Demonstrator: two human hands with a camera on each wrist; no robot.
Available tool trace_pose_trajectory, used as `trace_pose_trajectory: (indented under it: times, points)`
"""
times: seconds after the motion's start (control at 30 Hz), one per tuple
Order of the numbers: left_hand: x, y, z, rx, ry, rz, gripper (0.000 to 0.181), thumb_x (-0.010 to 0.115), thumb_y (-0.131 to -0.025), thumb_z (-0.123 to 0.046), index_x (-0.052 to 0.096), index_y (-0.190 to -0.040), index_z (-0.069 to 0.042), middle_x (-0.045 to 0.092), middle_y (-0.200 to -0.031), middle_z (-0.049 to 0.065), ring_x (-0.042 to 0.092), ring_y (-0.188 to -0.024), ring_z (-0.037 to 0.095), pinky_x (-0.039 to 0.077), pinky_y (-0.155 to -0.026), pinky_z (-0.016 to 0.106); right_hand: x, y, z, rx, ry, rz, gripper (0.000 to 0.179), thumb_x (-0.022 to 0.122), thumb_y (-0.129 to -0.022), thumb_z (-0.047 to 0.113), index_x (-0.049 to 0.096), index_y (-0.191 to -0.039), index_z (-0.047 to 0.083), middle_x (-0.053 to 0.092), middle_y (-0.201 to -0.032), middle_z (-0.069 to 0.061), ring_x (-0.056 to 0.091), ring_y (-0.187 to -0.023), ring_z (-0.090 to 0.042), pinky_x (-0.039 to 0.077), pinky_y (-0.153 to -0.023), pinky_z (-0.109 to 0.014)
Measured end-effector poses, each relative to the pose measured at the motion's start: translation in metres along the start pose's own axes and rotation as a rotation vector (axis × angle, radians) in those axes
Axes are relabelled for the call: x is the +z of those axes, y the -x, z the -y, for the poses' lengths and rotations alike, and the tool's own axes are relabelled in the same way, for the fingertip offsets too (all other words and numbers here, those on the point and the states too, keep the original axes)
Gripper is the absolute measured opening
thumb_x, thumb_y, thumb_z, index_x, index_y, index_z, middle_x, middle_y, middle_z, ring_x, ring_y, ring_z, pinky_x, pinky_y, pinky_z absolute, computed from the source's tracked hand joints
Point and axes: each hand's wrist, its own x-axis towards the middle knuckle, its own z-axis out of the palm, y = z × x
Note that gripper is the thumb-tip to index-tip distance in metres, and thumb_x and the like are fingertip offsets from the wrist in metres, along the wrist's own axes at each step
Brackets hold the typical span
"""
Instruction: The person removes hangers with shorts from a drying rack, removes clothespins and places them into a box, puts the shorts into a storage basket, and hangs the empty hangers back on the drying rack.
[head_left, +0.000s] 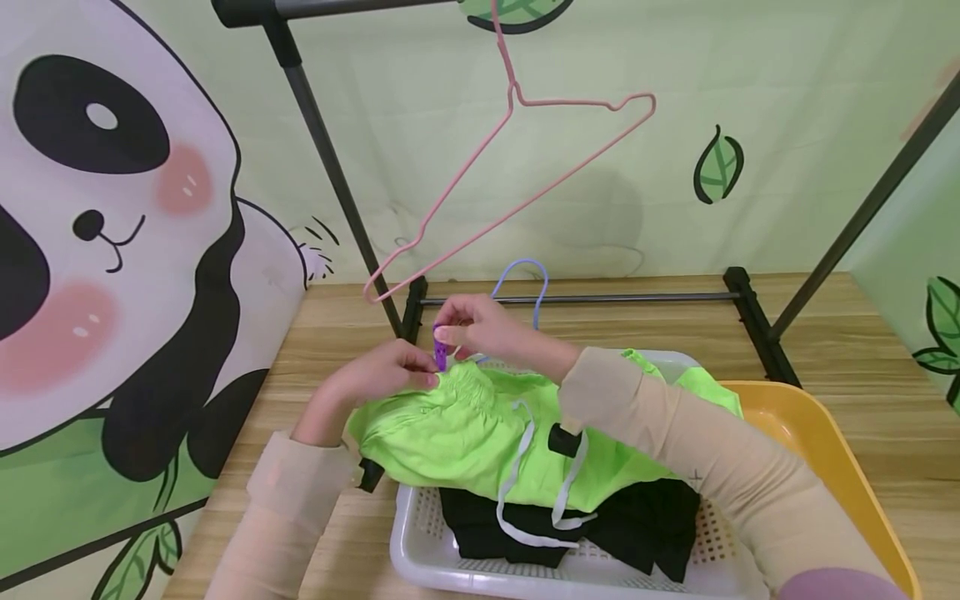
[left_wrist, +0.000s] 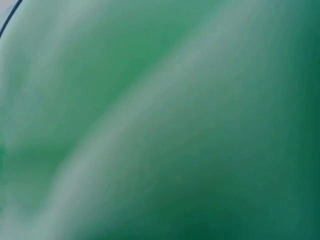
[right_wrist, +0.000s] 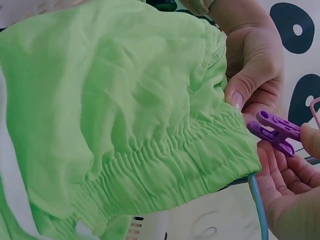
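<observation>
Bright green shorts [head_left: 457, 425] with an elastic waistband and white drawstrings lie across the top of a white basket. My left hand [head_left: 367, 379] pinches the waistband's left end, thumb on the cloth in the right wrist view. In my right hand [head_left: 487, 327] is a purple clothespin [right_wrist: 275, 131], pinched by its handles with its tip at the waistband's side edge. A blue hanger [right_wrist: 257, 205] comes out beside the waistband; its hook rises behind the shorts in the head view. Blurred green fills the left wrist view.
Black clothing [head_left: 510, 529] lies in the white basket [head_left: 420, 562], with a yellow tray [head_left: 825, 433] partly beneath at the right. A pink hanger [head_left: 480, 225] hangs from the dark rack [head_left: 330, 158] above. A panda-printed wall [head_left: 150, 250] stands at the left.
</observation>
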Motion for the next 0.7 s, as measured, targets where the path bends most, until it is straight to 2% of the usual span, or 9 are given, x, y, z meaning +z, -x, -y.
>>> trace_pose_trajectory:
  times: [0.07,0.23,0.4,0.7]
  points:
    - [0.0,0.0,0.0,-0.001,0.001,0.002,0.016,0.053,-0.085,-0.008,0.058,-0.072,-0.001,0.044,-0.058,-0.002,0.038,-0.056,0.01,0.035,-0.055,0.022,0.0,0.0,0.0,0.02,-0.029,0.004,0.013,0.053,-0.086,0.005,0.053,-0.096,-0.004,0.058,-0.078,-0.007,0.059,-0.075,-0.03,0.051,-0.065,-0.029]
    - [0.0,-0.001,0.0,0.005,-0.012,0.005,0.014,0.054,-0.085,-0.008,0.062,-0.077,0.001,0.046,-0.06,-0.002,0.04,-0.059,0.01,0.036,-0.056,0.023,-0.002,0.001,0.001,0.058,-0.088,0.032,0.019,0.057,-0.084,0.008,0.053,-0.099,-0.003,0.058,-0.079,-0.004,0.058,-0.068,-0.017,0.052,-0.067,-0.031]
    - [-0.001,0.0,0.001,0.014,-0.012,0.009,0.014,0.053,-0.085,-0.007,0.063,-0.081,0.001,0.05,-0.064,-0.001,0.042,-0.062,0.011,0.038,-0.059,0.025,-0.005,0.004,0.003,0.08,-0.126,0.074,0.022,0.057,-0.084,0.008,0.052,-0.102,-0.003,0.059,-0.08,-0.004,0.058,-0.069,-0.016,0.051,-0.07,-0.031]
    - [-0.001,0.001,0.001,0.005,0.009,0.013,0.015,0.052,-0.086,-0.007,0.065,-0.091,0.001,0.056,-0.071,0.0,0.047,-0.066,0.012,0.041,-0.064,0.027,-0.013,0.018,0.007,0.108,-0.074,0.117,0.023,0.058,-0.083,0.01,0.053,-0.102,-0.002,0.059,-0.081,-0.003,0.059,-0.068,-0.015,0.051,-0.068,-0.031]
